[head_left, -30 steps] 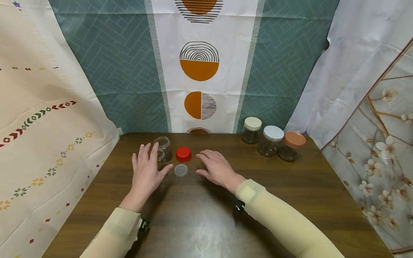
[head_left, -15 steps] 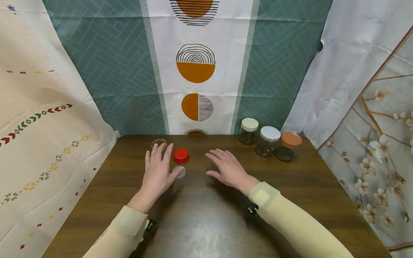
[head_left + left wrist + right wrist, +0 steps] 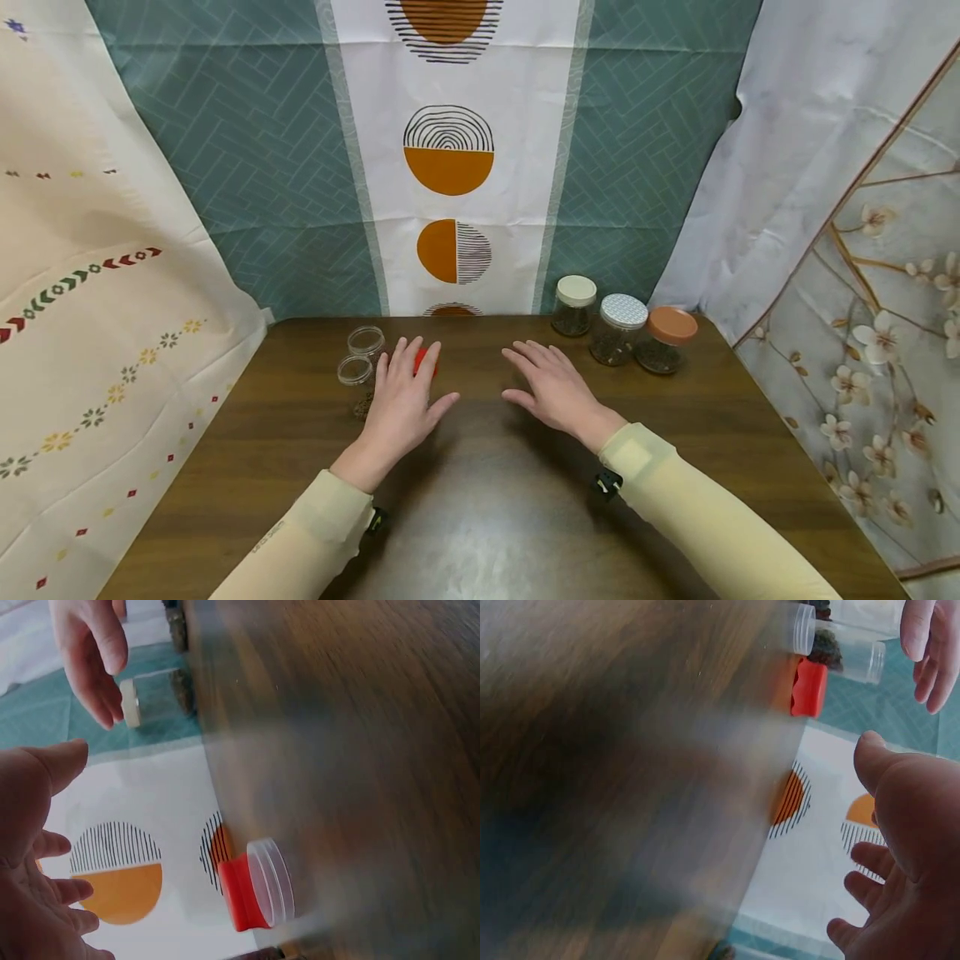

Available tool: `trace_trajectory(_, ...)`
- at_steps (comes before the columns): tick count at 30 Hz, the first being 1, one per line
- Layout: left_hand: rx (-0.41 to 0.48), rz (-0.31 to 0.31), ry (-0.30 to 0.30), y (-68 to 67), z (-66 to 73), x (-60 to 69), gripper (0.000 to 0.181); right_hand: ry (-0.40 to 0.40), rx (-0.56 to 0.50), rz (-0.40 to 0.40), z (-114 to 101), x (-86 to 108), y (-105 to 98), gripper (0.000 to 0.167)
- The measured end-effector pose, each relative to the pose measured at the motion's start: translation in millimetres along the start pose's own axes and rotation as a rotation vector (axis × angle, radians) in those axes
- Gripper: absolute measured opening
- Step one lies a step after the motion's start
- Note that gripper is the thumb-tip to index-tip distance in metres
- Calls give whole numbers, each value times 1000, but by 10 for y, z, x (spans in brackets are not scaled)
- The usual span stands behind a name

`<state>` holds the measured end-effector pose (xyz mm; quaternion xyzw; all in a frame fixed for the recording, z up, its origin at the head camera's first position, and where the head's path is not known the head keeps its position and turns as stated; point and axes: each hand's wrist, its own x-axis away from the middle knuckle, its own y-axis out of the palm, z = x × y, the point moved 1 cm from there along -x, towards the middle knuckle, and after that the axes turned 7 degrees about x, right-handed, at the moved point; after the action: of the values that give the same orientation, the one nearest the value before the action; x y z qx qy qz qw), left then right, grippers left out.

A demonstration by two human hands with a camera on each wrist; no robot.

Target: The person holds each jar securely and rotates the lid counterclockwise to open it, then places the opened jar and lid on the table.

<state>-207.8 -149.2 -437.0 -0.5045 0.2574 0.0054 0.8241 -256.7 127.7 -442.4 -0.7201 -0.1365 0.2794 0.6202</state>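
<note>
The left hand (image 3: 401,412) hovers over the table with fingers spread, grasping nothing; the right hand (image 3: 555,392) is likewise released, its fingers loosely extended. Both have drifted rightward over the past second. The left hand, which was covering the front open jar (image 3: 356,385) half a second ago, now leaves it in sight, beside the rear open jar (image 3: 366,342). Its fingers instead partly hide the red lid (image 3: 241,892), and the clear lid (image 3: 273,881), visible to the head camera earlier, is now behind the hand there. The left wrist view shows that clear lid just in front of the red one; whether the two touch is hard to say from this angle.

At the back right, three closed jars stand as before: one cream-lidded (image 3: 574,307), one with a patterned lid (image 3: 621,330), one with a terracotta lid (image 3: 667,340). The table (image 3: 480,508) is dark brown wood with a pale sheen near the front. A teal and white cloth (image 3: 270,125) hangs behind, an embroidered cream cloth (image 3: 105,308) at left, and a flowered cloth (image 3: 862,333) at right.
</note>
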Motion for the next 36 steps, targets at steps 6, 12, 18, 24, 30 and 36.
trace_trajectory(6,-10,-24,11,56,96,-63,87,13,8,17,116,53,-24,74)
trace_trajectory(12,-8,-47,23,85,154,-128,88,36,40,11,234,105,-61,75)
trace_trajectory(18,-3,-65,30,108,192,-176,88,39,73,22,349,132,-112,74)
trace_trajectory(24,7,-96,24,129,221,-234,87,48,85,23,427,120,-177,75)
trace_trajectory(30,11,-131,7,158,260,-306,88,64,101,36,514,70,-199,74)
trace_trajectory(36,-10,-144,5,201,285,-366,88,82,144,59,611,-7,-229,73)
